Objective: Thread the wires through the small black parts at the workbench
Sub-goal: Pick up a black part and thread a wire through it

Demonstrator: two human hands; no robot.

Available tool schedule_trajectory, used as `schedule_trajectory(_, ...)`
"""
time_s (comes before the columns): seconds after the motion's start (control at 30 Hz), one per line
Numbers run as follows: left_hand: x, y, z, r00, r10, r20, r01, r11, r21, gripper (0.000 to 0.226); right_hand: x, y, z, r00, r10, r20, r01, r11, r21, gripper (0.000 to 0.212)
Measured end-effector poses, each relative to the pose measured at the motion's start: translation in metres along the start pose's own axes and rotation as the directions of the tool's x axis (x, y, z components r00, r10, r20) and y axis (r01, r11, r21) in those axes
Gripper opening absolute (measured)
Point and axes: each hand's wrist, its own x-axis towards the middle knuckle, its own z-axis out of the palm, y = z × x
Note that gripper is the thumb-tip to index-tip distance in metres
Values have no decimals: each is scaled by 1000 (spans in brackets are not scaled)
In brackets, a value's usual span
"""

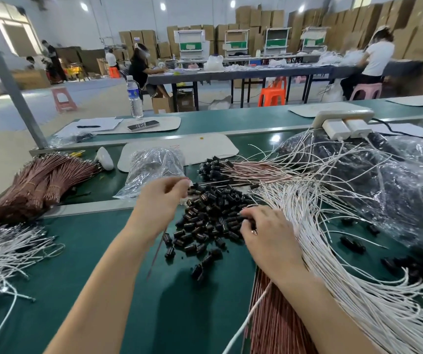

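A heap of small black parts (211,213) lies in the middle of the green workbench (77,264). My left hand (163,198) hovers at the heap's left edge, fingers curled, pinching a thin brown wire (157,251) that hangs down past my wrist. My right hand (266,231) rests on the heap's right side with its fingers curled among the black parts. Loose white wires (333,251) fan out to the right. Copper-coloured wires (271,323) lie under my right forearm. Wires with black parts on them (230,167) lie behind the heap.
Bundled brown wires (41,182) and white wires (1,251) lie at the left. A clear bag (154,167) sits behind my left hand; large plastic bags (384,180) crowd the right. A power strip (343,121), a phone (143,125) and a water bottle (134,97) stand farther back.
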Motion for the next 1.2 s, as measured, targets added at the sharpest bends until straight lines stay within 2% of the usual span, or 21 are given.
schedule_trajectory(0.03, -1, -7, -1, 997, -59, -42, 50, 981, -187, 19, 0, -1, 4, 999, -8, 34, 9, 1000, -27, 29)
schedule_trajectory(0.07, -3, -14, -3, 988, -138, -65, 102, 915, -389, 22, 0, -3, 8, 998, -25, 59, 28, 999, -46, 30)
schedule_trajectory(0.13, -6, -25, -6, 950, -300, -81, 148, 667, -730, 25, -1, -8, 15, 994, -92, 65, 96, 993, -63, 32)
schedule_trajectory(0.2, -9, -40, -8, 911, -399, -104, 114, 485, -867, 16, -1, -12, 20, 986, -160, 42, 163, 985, -65, 30)
schedule_trajectory(0.3, -16, -63, -4, 884, -449, -126, 61, 379, -924, 7, -2, -10, 25, 978, -191, 81, 196, 978, -69, 30)
schedule_trajectory(0.4, -20, -76, -2, 884, -447, -134, 49, 373, -927, 11, -3, -3, 27, 975, -198, 99, 205, 976, -71, 34)
schedule_trajectory(0.6, -18, -78, 6, 893, -404, -200, 30, 496, -868, 16, -4, -2, 28, 968, -212, 138, 223, 972, -73, 46)
schedule_trajectory(0.77, -18, -79, 9, 889, -403, -218, 32, 529, -848, 7, -3, -1, 27, 961, -240, 134, 248, 968, -44, 23)
schedule_trajectory(0.87, -18, -78, 10, 888, -406, -217, 32, 525, -851, 9, -6, -3, 26, 952, -289, 104, 294, 955, -37, 17)
schedule_trajectory(0.93, -18, -76, 10, 888, -410, -209, 29, 503, -864, 15, -7, -6, 23, 963, -266, 47, 264, 963, 53, 18)
schedule_trajectory(1.0, -19, -75, 10, 893, -408, -189, 30, 473, -880, 20, -5, -6, 18, 991, -135, -18, 134, 950, 281, 23)
schedule_trajectory(1.07, -20, -74, 11, 904, -398, -157, 44, 452, -891, 21, -1, -6, 12, 998, 52, -17, -34, 834, 551, 26)
schedule_trajectory(1.1, -20, -73, 12, 911, -389, -140, 54, 448, -893, 21, 2, -6, 8, 989, 145, 28, -123, 703, 700, 26)
schedule_trajectory(1.17, -22, -72, 14, 923, -369, -111, 75, 455, -887, 21, 7, -6, 3, 950, 257, 179, -253, 294, 922, 25)
schedule_trajectory(1.2, -22, -71, 15, 927, -360, -101, 82, 459, -885, 21, 8, -6, 1, 930, 273, 248, -285, 105, 953, 23)
